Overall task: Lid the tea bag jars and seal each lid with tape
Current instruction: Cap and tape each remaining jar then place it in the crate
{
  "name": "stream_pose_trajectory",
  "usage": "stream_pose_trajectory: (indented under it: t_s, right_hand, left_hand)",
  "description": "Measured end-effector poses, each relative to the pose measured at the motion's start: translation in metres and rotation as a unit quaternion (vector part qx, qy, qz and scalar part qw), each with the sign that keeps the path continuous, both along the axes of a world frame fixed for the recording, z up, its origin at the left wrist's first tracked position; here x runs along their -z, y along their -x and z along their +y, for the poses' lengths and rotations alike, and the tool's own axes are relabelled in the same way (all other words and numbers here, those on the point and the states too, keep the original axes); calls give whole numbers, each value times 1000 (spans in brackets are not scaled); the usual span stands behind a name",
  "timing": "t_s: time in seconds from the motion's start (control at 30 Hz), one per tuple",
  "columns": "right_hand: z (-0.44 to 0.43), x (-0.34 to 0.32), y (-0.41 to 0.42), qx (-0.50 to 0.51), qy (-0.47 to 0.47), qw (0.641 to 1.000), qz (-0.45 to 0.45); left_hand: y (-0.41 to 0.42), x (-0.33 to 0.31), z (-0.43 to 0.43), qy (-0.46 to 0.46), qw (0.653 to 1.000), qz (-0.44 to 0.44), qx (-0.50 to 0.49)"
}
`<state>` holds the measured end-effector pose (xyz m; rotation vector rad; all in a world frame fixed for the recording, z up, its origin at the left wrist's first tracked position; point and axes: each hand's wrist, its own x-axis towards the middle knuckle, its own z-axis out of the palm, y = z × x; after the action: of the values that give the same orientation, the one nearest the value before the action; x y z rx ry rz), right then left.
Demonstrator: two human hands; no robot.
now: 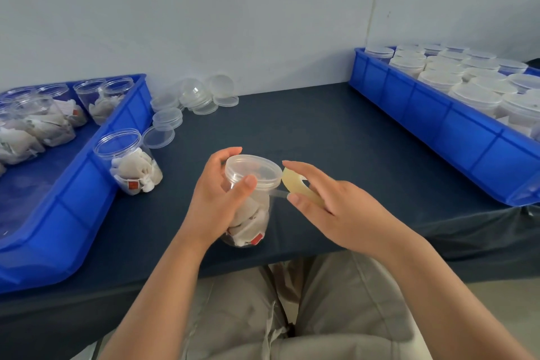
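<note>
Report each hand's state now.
Left hand: closed around the lidded jar.
Right hand: closed on the tape roll.

Two hands, left (217, 199) and right (330, 202), work over a dark table (336, 131) carrying two blue bins, one at left (96, 184) and one at right (438, 114). One lidded jar (248, 204) and one tape roll (298, 187) are in hand. One open jar (130, 162) stands on the table, with at least six more in the left bin. Roughly ten loose lids (193, 96) lie by the wall; the right bin's lidded jars (455, 76) number about twenty, not exactly countable.
</note>
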<state>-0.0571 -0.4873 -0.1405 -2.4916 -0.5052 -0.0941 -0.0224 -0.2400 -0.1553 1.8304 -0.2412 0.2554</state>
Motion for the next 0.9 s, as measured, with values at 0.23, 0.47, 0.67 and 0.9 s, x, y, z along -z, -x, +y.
stream_pose_trajectory:
  t_s: [0.23,0.47,0.67,0.9]
  right_hand:
    - [-6,-2,-4,-9,-2,1000,-9]
    - [-1,1,2,23,0,999,-35]
    - [7,-1,8,55,8,996,-65]
    - [18,0,10,19,-49,996,-69]
  left_hand:
    - [-15,7,3,31,992,17,121]
    - [-12,-4,-6,-49,995,-31,76]
    - [21,-10,-22,-195,980,-31,4]
    - [13,-8,-26,-118,990,-30,-78]
